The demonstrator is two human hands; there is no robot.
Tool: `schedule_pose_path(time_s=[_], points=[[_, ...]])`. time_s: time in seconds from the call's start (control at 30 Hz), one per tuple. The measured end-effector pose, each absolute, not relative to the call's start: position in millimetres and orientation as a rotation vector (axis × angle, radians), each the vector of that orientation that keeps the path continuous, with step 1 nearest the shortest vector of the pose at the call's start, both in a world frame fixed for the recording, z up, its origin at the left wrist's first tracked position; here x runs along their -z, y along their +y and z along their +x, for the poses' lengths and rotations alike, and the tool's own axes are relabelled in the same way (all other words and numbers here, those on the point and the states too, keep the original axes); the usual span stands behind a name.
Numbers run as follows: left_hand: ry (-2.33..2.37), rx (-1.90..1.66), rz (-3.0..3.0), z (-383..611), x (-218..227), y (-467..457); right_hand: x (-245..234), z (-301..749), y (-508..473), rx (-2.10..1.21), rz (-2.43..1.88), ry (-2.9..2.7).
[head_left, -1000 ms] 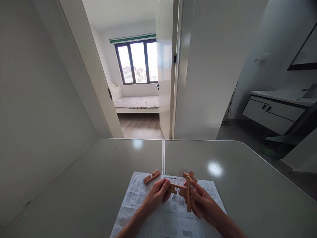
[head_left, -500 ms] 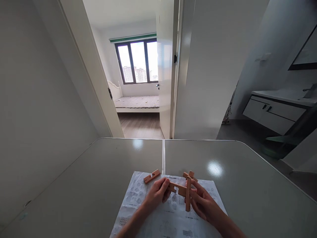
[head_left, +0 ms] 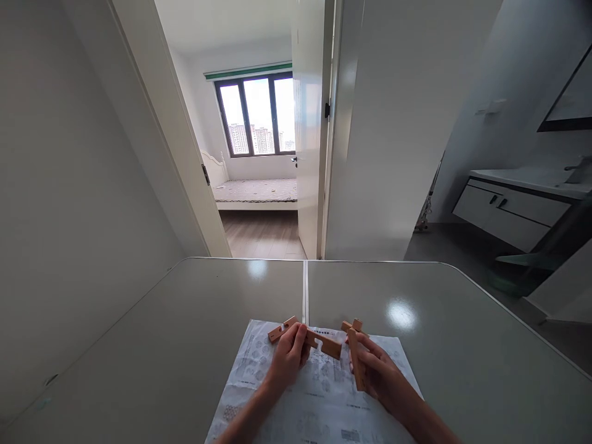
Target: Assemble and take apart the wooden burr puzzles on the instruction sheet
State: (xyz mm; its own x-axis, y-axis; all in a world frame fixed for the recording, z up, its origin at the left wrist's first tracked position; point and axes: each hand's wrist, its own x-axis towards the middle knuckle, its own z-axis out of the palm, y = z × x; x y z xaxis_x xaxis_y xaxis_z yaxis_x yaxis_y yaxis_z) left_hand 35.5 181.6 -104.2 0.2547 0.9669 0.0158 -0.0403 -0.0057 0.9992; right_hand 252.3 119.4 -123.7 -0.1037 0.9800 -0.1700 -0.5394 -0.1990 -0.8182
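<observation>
My left hand (head_left: pixel 290 354) pinches one end of a notched wooden puzzle piece (head_left: pixel 329 346), whose free end points right and slightly down. In my right hand (head_left: pixel 377 370) is a straight wooden puzzle stick (head_left: pixel 356 362), tilted with its lower end toward me. A small gap lies between the two held pieces. Behind my left hand another notched wooden piece (head_left: pixel 276 334) rests on the printed sheet, partly hidden by the fingers. Beyond my right hand lie crossed wooden pieces (head_left: pixel 357 324), their near part covered by the stick and fingers.
The creased instruction sheet (head_left: pixel 277 407) with small printed diagrams lies under my hands on a glossy grey table (head_left: pixel 185 357). A pale seam strip (head_left: pixel 306 290) divides the tabletop. Past the table's far edge are an open door (head_left: pixel 309 135), a bed (head_left: pixel 256 190) and a sink cabinet (head_left: pixel 513 206).
The notched piece and the stick, which met crosswise before, are now apart. My left hand has moved left and slightly up with the notched piece; the stick in my right hand has tilted.
</observation>
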Motion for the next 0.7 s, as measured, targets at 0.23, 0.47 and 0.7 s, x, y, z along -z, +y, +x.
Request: schedule_pose_path(time_s=[0.23, 0.47, 0.7], points=[[1.129, -1.115, 1.482, 34, 97, 179, 117, 245, 119, -1.445, -0.964, -0.944], [1.281, -1.151, 1.777, 34, 90, 173, 117, 235, 113, -1.368, -1.005, -1.248], [1.29, -1.063, 1.961, 35, 93, 168, 113, 233, 112, -1.217, -1.087, -1.404]])
